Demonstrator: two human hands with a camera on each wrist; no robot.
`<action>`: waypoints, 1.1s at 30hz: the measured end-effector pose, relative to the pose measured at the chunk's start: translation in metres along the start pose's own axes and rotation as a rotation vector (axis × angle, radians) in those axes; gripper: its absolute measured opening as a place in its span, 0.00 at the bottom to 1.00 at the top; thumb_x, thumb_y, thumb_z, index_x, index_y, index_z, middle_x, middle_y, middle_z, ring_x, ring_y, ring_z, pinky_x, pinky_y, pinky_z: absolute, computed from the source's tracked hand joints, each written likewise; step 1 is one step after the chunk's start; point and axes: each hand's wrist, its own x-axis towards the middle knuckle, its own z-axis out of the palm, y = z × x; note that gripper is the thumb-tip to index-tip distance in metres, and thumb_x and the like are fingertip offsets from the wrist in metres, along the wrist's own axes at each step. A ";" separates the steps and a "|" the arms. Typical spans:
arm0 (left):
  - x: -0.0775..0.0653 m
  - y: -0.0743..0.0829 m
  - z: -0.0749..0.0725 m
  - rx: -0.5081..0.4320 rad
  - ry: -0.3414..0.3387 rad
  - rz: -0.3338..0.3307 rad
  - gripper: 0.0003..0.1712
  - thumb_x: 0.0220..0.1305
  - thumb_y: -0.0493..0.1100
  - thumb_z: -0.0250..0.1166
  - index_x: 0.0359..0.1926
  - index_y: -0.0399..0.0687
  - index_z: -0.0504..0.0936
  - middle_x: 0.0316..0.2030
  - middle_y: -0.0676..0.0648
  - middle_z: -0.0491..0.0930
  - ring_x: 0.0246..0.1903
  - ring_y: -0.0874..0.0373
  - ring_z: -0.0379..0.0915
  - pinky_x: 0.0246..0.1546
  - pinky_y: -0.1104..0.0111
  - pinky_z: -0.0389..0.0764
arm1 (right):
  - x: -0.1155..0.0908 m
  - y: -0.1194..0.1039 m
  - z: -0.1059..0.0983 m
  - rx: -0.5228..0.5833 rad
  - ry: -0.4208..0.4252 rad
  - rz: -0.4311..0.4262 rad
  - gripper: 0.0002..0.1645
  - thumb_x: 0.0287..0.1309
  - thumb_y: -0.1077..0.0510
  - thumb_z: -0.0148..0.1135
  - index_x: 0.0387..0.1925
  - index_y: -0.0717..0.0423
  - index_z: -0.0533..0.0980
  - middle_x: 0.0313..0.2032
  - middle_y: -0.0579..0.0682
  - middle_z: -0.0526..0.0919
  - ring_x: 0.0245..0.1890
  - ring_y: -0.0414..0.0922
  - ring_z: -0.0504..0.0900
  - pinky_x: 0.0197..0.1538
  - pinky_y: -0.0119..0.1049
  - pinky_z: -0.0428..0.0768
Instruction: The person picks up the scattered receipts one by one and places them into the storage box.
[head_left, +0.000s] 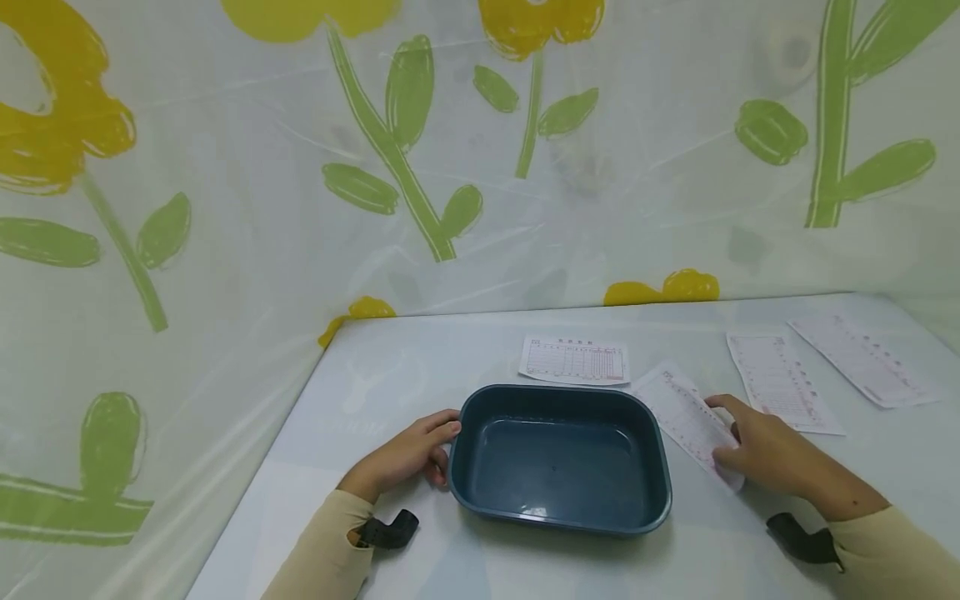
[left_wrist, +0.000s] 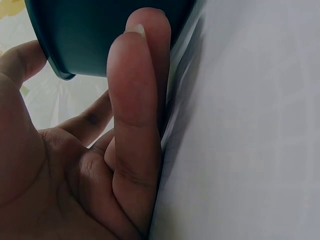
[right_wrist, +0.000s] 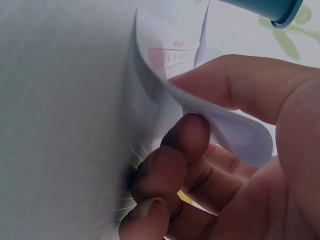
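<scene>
A dark teal rectangular plastic basin (head_left: 558, 527) stands on the table. My left hand (head_left: 408, 454) is at its left side, with fingertips touching the rim; in the left wrist view loosely bent fingers (left_wrist: 132, 85) lie beside the basin wall (left_wrist: 80, 45). To the basin's right, my right hand (head_left: 765, 450) pinches the near end of a printed paper form (head_left: 682, 412), whose far end lies by the basin's back right corner. The right wrist view shows this form (right_wrist: 220, 117) bent up between thumb and fingers, its edge curling off the table.
Behind the basin lies another printed form (head_left: 574, 361). Two more forms, one nearer (head_left: 780, 379) and one farther right (head_left: 862, 358), lie flat on the white table (head_left: 360, 383). A flower-patterned plastic curtain (head_left: 262, 167) hangs along the back and left.
</scene>
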 end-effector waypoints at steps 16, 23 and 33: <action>0.003 -0.001 -0.001 -0.017 -0.008 0.006 0.32 0.78 0.57 0.46 0.72 0.43 0.62 0.23 0.48 0.81 0.22 0.58 0.77 0.29 0.67 0.81 | -0.001 -0.005 -0.007 -0.005 -0.004 0.027 0.39 0.59 0.56 0.62 0.65 0.72 0.59 0.49 0.77 0.76 0.35 0.51 0.77 0.35 0.44 0.82; 0.002 0.000 -0.002 -0.017 0.001 0.007 0.33 0.77 0.59 0.47 0.72 0.43 0.62 0.23 0.47 0.81 0.21 0.58 0.77 0.29 0.67 0.81 | -0.001 -0.003 -0.008 -0.008 0.042 -0.008 0.41 0.57 0.56 0.65 0.66 0.69 0.59 0.49 0.78 0.76 0.34 0.50 0.78 0.32 0.39 0.79; 0.002 -0.002 -0.001 -0.020 -0.002 -0.007 0.34 0.77 0.59 0.48 0.73 0.43 0.61 0.23 0.47 0.82 0.21 0.58 0.78 0.29 0.67 0.81 | -0.004 0.002 -0.003 0.032 0.047 -0.008 0.32 0.65 0.52 0.60 0.59 0.69 0.59 0.32 0.56 0.78 0.26 0.44 0.74 0.24 0.36 0.72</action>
